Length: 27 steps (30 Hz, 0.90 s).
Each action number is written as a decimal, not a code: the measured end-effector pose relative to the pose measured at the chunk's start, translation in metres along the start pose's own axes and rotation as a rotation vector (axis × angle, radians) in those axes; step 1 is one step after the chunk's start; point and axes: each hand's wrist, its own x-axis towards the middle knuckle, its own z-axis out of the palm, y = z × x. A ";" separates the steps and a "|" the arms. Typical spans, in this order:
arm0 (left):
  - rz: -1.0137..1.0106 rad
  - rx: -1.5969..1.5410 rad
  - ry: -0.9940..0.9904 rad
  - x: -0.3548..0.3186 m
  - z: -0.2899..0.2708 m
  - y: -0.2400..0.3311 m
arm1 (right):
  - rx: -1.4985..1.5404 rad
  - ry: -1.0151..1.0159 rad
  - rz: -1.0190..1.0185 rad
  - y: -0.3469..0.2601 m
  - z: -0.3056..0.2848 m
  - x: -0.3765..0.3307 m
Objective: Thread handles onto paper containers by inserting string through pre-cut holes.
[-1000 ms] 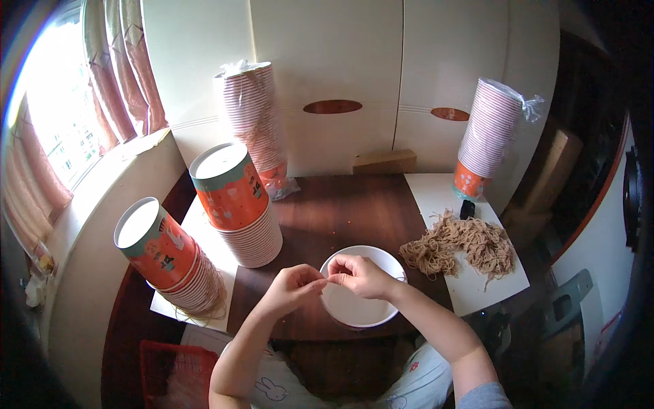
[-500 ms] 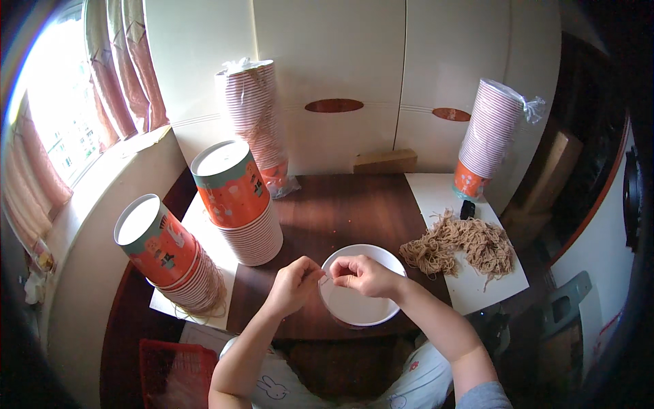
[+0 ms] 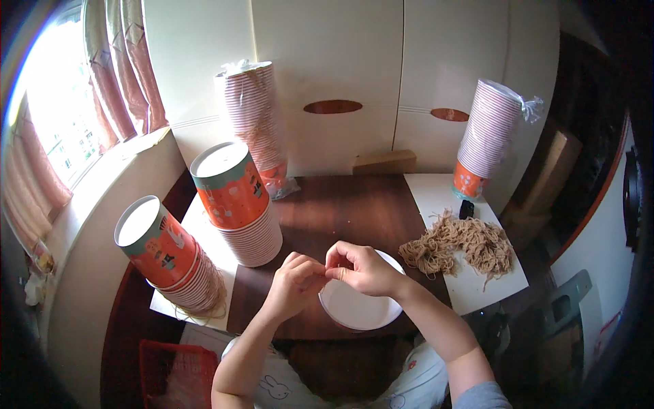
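A white paper bucket (image 3: 361, 308) stands open-end up on the dark brown table, close to my body. At its left rim my left hand (image 3: 294, 283) is closed in a pinch, fingertips against those of my right hand (image 3: 366, 271). The right hand is also pinched, thumb to index finger, over the bucket's far left part. Whatever the fingertips hold is too small or hidden to make out. To the right of the bucket lies a tangled heap of tan string (image 3: 470, 249) on a white board.
Upside-down stacks of orange and green paper buckets, a nearer one (image 3: 163, 252) and a taller one (image 3: 235, 204), stand at left. Plastic-wrapped stacks rise at the back left (image 3: 248, 123) and back right (image 3: 485, 136). A small black object (image 3: 466, 209) touches the string. A red basket (image 3: 174, 371) sits low left.
My right hand has moved up and slightly left, and the fingertips of both hands have come together. The bucket stays in about the same place.
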 end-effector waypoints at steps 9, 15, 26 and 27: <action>-0.108 -0.210 -0.170 0.000 -0.008 -0.018 | 0.547 0.038 0.189 0.015 0.007 0.003; -0.083 -0.375 -0.336 -0.001 -0.008 -0.040 | 0.864 0.068 0.194 0.010 -0.016 0.003; -0.125 -0.370 -0.497 -0.005 -0.003 -0.058 | 0.693 0.033 0.069 -0.020 -0.030 0.004; -0.122 -0.370 -0.492 -0.006 -0.004 -0.057 | 0.585 0.006 0.072 -0.025 -0.028 0.004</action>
